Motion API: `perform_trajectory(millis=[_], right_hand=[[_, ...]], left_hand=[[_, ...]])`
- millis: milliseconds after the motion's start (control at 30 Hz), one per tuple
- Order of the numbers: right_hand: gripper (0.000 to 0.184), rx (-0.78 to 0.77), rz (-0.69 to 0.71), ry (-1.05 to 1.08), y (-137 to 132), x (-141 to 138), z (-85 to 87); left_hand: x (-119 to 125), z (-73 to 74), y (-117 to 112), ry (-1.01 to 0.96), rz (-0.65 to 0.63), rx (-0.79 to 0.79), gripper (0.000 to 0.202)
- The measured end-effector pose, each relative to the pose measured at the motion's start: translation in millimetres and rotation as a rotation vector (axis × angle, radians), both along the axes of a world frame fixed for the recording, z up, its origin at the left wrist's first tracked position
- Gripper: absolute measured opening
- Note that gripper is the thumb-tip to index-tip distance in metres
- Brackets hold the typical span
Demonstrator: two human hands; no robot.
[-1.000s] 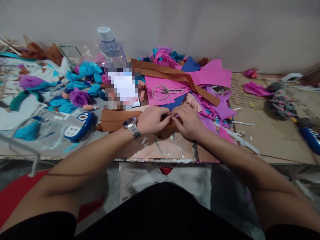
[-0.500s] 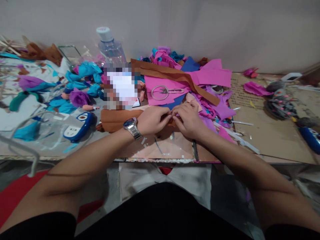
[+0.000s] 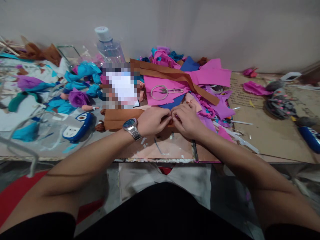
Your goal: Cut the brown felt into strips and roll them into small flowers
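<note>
My left hand (image 3: 152, 120), with a metal wristwatch (image 3: 131, 128) on its wrist, is closed in a pinch on a brown strip of felt (image 3: 117, 119) that lies on the table. My right hand (image 3: 188, 120) meets it fingertip to fingertip, also pinched on the same brown strip. The part of the strip between the fingers is hidden. Just beyond the hands lie pink felt sheets (image 3: 212, 75), a long brown felt band (image 3: 175, 76) and a metal ring tool (image 3: 162, 92).
A plastic water bottle (image 3: 110, 48) stands at the back by the wall. Blue and purple felt flowers (image 3: 78, 97) and scraps cover the left side. A blue-and-white object (image 3: 76, 126) lies left of my wrist. Dark cords (image 3: 278, 103) and another blue object (image 3: 311, 137) sit at the right.
Both hands stay pinched together on the brown strip; the strip's left end has shifted slightly right. The view has hardly moved.
</note>
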State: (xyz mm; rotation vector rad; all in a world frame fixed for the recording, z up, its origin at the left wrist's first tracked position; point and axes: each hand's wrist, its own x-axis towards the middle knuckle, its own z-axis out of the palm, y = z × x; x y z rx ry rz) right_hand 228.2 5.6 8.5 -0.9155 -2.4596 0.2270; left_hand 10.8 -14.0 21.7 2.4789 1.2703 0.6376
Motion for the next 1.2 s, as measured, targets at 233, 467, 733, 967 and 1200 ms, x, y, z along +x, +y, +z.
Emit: perform_trajectory(millis=[233, 467, 733, 967, 1200], right_hand=[[0.007, -0.003, 0.004, 0.022, 1.5, 1.8, -1.5], [0.005, 0.021, 0.014, 0.051, 5.0, 6.4, -4.1], [0.009, -0.002, 0.005, 0.024, 0.5, 0.6, 0.5], [0.004, 0.001, 0.024, 0.086, 4.0, 5.1, -1.7], [0.004, 0.005, 0.033, 0.12, 6.3, 8.8, -3.7]], left_hand=[[-0.5, 5.3, -1.0, -0.042, 0.003, -0.039, 0.022], [0.3, 3.6, 0.6, 0.018, 0.029, -0.019, 0.023], [1.7, -1.4, 0.8, 0.065, -0.012, 0.033, 0.021], [0.4, 1.0, 0.0, -0.043, -0.017, -0.016, 0.022], [-0.1, -0.8, 0.3, -0.039, 0.007, -0.004, 0.022]])
